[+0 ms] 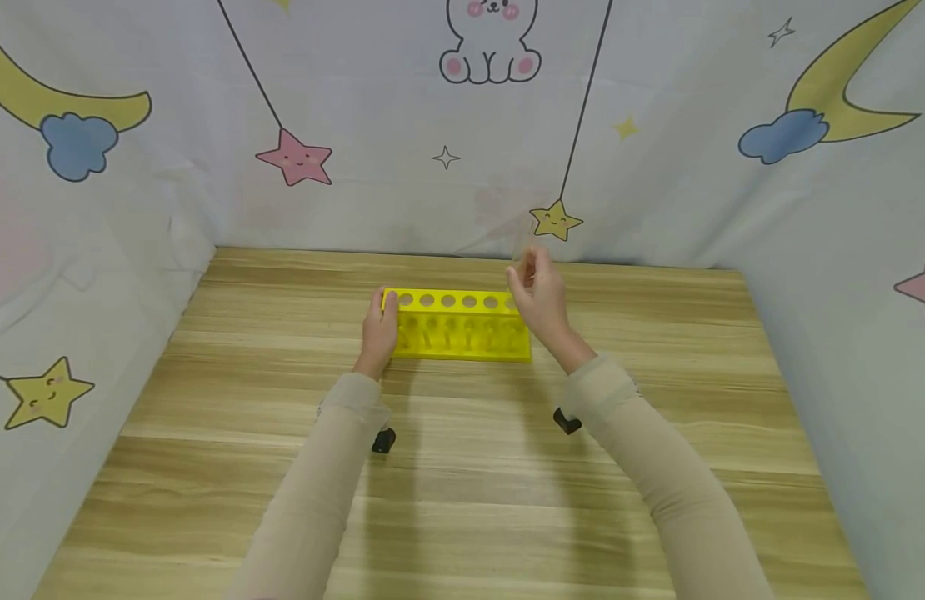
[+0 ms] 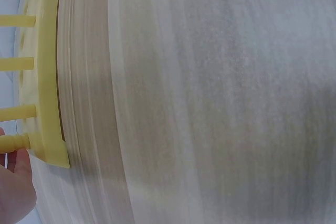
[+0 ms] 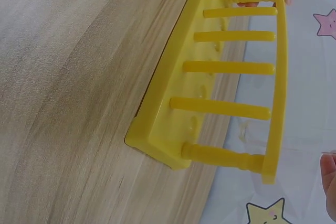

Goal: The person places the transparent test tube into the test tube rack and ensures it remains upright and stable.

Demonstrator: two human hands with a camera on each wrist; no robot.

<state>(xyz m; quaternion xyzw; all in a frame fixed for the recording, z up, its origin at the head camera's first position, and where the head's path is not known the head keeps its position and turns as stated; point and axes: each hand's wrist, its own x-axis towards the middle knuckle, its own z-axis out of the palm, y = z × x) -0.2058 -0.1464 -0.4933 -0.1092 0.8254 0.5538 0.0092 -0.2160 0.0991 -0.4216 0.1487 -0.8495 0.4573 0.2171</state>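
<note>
A yellow test tube rack (image 1: 462,336) stands on the table, with a row of round holes along its top and a row of pegs behind its front. My left hand (image 1: 378,335) grips the rack's left end; in the left wrist view its fingers (image 2: 22,163) are round the end post. Above the right end of the rack, my right hand (image 1: 541,296) pinches a clear test tube (image 1: 523,239), whose outline is faint against the curtain. The right wrist view catches only part of the right hand (image 3: 331,179), beside the rack's top bar.
The wood-grain table (image 1: 462,483) spreads toward the front and both sides. A white printed curtain (image 1: 387,200) stands close behind the rack, with more curtain along both sides. Black wrist-camera pieces (image 1: 567,421) hang below the sleeves.
</note>
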